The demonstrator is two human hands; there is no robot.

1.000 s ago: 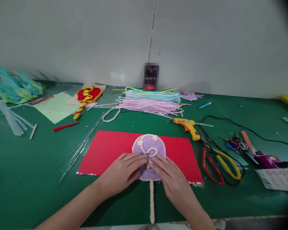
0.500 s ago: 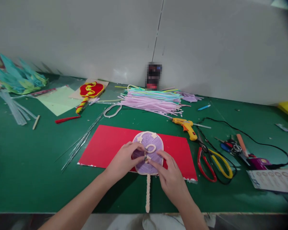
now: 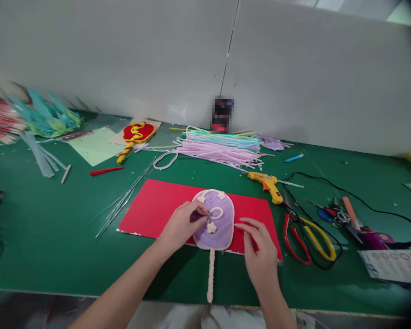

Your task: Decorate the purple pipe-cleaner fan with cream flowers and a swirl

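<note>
A purple fan (image 3: 222,233) with a cream rim and cream flowers lies on a red board (image 3: 157,201). Its twisted cream handle (image 3: 211,276) points toward me. Over the fan's middle, my left hand (image 3: 185,221) pinches the end of a curled cream pipe cleaner (image 3: 218,211), whose loop shows beyond the fingertips. Below that loop sits a small cream flower (image 3: 211,227). At the fan's right edge is my right hand (image 3: 260,246), its fingers apart with nothing visible between them.
Behind the board lies a pile of pipe cleaners (image 3: 219,148). To the right are a yellow glue gun (image 3: 267,184), scissors with red and yellow handles (image 3: 317,235) and a dark cord. A red and yellow fan (image 3: 139,131) and thin wires (image 3: 123,201) lie left.
My right hand has drawn back to the right from the fan's middle, uncovering the small flower. The left hand keeps its pinch. The view has shifted slightly left.
</note>
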